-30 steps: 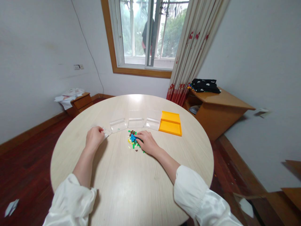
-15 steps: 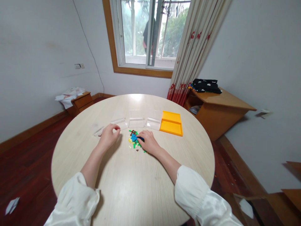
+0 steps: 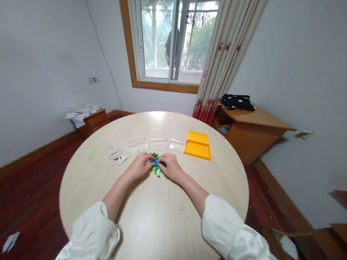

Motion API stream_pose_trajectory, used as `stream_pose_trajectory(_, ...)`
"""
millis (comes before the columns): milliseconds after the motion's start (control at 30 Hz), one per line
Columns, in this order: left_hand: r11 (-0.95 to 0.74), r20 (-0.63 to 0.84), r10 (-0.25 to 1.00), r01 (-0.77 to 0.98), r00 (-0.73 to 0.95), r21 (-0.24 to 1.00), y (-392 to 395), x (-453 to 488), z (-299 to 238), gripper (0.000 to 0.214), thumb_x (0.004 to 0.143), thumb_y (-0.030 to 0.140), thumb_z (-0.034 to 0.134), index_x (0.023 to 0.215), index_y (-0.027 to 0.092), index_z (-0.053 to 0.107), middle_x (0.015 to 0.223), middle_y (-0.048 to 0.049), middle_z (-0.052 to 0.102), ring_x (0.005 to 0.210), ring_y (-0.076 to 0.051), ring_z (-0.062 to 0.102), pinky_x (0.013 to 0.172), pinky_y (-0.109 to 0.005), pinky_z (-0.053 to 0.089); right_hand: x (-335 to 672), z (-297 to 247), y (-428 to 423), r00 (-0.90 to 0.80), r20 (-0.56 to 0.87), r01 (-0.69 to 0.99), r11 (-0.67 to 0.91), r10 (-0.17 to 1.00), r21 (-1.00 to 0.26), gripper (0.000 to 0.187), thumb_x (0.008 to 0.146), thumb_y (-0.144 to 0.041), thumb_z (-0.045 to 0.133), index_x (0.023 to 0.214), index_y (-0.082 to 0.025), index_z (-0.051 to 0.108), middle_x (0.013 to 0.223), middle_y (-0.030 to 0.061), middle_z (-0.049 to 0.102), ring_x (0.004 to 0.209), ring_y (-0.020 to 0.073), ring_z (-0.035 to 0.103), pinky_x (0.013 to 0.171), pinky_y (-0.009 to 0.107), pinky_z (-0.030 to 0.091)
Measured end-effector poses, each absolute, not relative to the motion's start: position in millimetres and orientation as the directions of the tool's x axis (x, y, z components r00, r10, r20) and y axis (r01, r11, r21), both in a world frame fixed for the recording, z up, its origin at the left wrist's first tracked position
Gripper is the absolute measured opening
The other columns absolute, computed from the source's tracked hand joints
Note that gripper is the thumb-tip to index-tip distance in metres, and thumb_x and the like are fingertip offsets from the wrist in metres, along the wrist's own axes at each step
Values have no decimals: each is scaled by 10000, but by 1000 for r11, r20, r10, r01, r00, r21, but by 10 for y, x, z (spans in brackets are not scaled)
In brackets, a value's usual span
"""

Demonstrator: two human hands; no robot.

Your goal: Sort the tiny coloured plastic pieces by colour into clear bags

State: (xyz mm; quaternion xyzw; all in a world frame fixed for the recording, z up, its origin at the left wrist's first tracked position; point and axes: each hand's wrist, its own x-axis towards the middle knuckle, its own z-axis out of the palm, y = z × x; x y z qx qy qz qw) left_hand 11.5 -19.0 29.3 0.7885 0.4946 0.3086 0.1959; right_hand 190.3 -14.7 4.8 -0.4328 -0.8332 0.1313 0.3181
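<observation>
Clear plastic trays [image 3: 119, 157] stand in a row on the pale tabletop [image 3: 151, 216], the leftmost holding a few brown bits. Nearer the person, the left hand [image 3: 141, 165] curls against a pile of small coloured bricks [image 3: 155, 163], and the right hand [image 3: 170, 167] meets it from the other side, fingertips close together. Whether either grips a brick cannot be told. Lifting one out cleanly likely calls for a light fingertip pinch, not a sweep. A yellow tray [image 3: 197, 150] lies farther right.
</observation>
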Motion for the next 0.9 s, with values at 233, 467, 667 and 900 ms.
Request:
stream_pose_trajectory(233,-444,278,896,674,346,591,-182,126,259,157,736,228,593,848,175,689,886,-73,665,873,-200,596,827,-322,453,1908,67,-162,-438,420,643,604,795,-472,64,832,-143,570,807,-176,618,871,43,635,902,182,538,818,330,344)
stream_pose_trajectory(467,-467,279,884,662,376,586,-205,137,284,144,737,293,625,781,168,683,845,-67,652,834,-196,591,791,-311,443,1939,74,-124,-292,486,609,552,824,-570,105,841,-149,507,820,-166,609,840,58,664,814,169,589,781,300,437)
stream_pose_trajectory(667,-469,219,879,682,424,562,-188,123,233,93,724,236,615,755,181,684,852,-52,648,830,-189,590,798,-304,448,1974,62,-69,-134,485,476,486,864,-733,124,815,-196,492,768,-166,603,733,32,663,680,143,616,668,259,486)
stream_pose_trajectory(900,-470,220,878,677,425,567,-189,114,245,131,753,198,557,753,172,685,830,-62,647,818,-190,589,792,-308,445,1977,34,-33,-43,470,383,450,881,-807,117,748,-240,521,680,-173,589,653,10,642,609,138,601,625,259,497)
